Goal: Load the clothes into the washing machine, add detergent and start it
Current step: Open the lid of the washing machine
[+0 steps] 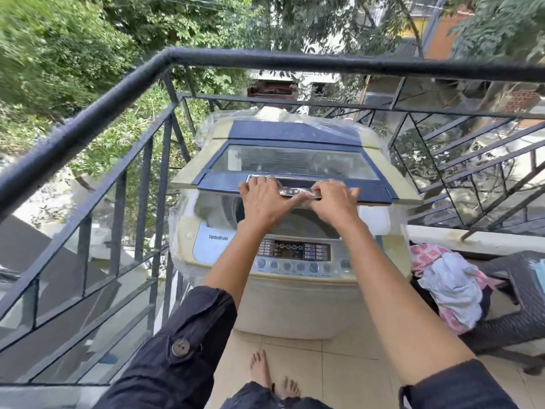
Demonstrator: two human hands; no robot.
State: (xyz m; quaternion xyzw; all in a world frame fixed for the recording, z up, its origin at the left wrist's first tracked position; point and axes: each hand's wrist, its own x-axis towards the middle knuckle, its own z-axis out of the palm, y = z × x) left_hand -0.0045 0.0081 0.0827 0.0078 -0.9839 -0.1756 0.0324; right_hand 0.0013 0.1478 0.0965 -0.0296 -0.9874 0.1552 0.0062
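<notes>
We cannot read the button labels on the washing machine; its drum hides mostly under the lid, and the chair right of it is cropped.

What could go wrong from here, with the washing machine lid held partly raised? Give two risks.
1. The left hand and right hand hold the partly raised lid by its handle above the open drum. A slip could drop the lid onto fingers.
2. The clothes hang over the edge of the chair and might slide onto the floor.
</notes>
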